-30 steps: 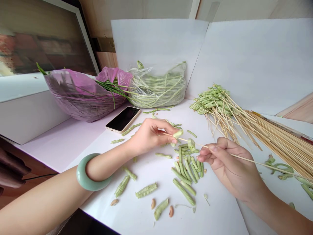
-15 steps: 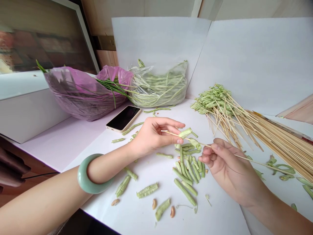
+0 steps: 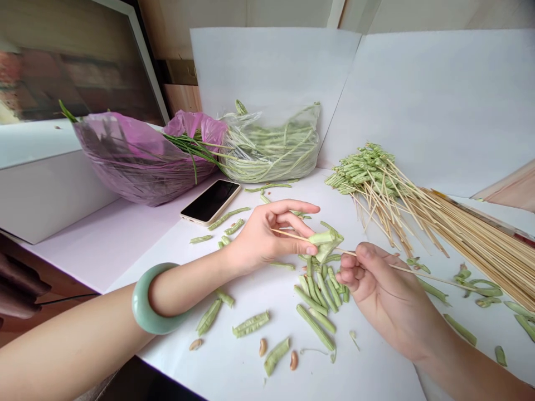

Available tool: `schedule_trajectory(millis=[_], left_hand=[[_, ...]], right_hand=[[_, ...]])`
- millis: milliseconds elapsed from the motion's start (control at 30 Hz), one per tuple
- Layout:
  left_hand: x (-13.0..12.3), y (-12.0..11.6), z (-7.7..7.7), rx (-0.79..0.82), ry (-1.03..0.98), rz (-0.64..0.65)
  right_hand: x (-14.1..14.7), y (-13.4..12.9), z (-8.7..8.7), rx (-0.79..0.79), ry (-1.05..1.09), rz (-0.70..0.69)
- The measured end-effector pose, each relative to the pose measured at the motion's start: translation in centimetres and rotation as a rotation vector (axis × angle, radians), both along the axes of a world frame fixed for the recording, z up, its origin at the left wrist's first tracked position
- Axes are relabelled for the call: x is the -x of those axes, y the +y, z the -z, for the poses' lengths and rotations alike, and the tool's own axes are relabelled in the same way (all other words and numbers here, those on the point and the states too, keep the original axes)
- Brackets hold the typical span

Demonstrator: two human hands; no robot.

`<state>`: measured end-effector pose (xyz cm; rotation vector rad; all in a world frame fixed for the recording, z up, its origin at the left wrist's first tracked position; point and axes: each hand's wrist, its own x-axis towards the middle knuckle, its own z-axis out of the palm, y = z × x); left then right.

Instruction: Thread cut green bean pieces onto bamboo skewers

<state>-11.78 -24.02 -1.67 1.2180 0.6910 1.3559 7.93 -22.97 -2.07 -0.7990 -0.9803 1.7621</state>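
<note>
Two bean pieces (image 3: pixel 325 240) are bunching closer together on the thin skewer (image 3: pixel 291 235) than a second ago; the left hand (image 3: pixel 273 231) is pinching the piece on its side between thumb and a finger, its index finger lifting clear; the right hand (image 3: pixel 387 289) is gripping the shaft between thumb and curled fingers, just beside the pieces; cut beans (image 3: pixel 310 298) are lying on the white surface below; skewered beans (image 3: pixel 363 170) are resting farther back, near long sticks (image 3: pixel 480 239).

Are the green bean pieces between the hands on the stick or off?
On: the stick shows on both sides of the green bean pieces, and the right hand grips it.
</note>
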Motion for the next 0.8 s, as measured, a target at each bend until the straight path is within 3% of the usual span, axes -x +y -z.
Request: schedule_trajectory(millis=[200, 267, 400, 500, 633, 700, 800], left_hand=[[0.8, 0.4, -0.5, -0.088, 0.117, 0.004], [1.4, 0.8, -0.9, -0.121, 0.318, 0.006], [2.4, 1.0, -1.4, -0.194, 0.926, 0.083], [2.6, 0.9, -1.5, -0.238, 1.156, 0.183], [2.7, 0.9, -1.3, -0.252, 1.211, 0.220], [2.7, 1.0, -1.3, -0.228, 1.154, 0.134], [2.8, 1.3, -1.3, -0.117, 0.892, -0.074]], right_hand=[[-0.2, 0.1, -0.9, 0.004, -0.014, 0.028], [-0.6, 0.7, -1.2, 0.005, -0.021, 0.106], [-1.3, 2.2, -1.9, -0.019, -0.004, 0.307], [-1.5, 2.7, -2.2, -0.027, 0.003, 0.340], [-1.4, 2.7, -2.1, -0.026, -0.021, 0.331], [-1.4, 2.7, -1.9, -0.030, -0.034, 0.331], [-1.5, 2.9, -1.8, -0.047, -0.046, 0.339]])
